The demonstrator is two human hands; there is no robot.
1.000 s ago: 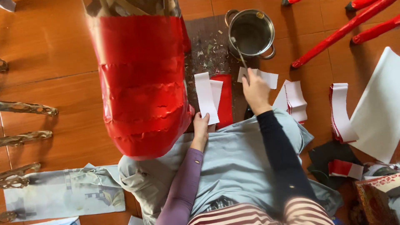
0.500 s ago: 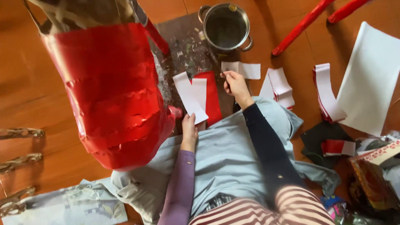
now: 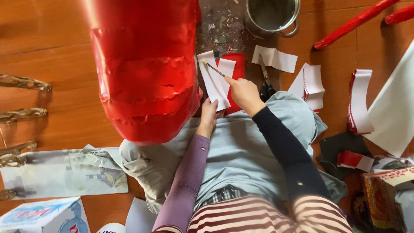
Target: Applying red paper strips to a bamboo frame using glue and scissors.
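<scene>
A big red paper-covered lantern body (image 3: 146,73) stands at my left, on the wooden floor. My left hand (image 3: 209,115) holds the bottom edge of a white paper strip (image 3: 214,80) that lies over a red sheet (image 3: 235,73). My right hand (image 3: 245,92) grips a thin brush stick (image 3: 214,69) whose tip touches the top of the white strip. A grey cloth (image 3: 241,146) covers my lap under both arms.
A metal pot (image 3: 272,15) stands at the top, scissors (image 3: 266,84) lie beside my right hand. White and red-edged paper pieces (image 3: 310,80) (image 3: 360,101) and a large white sheet (image 3: 394,103) lie right. Red sticks (image 3: 353,23) top right; bamboo pieces (image 3: 23,82) far left.
My right hand came back from the pot side with the brush stick and now sets its tip on the white strip. The view has shifted closer and down.
</scene>
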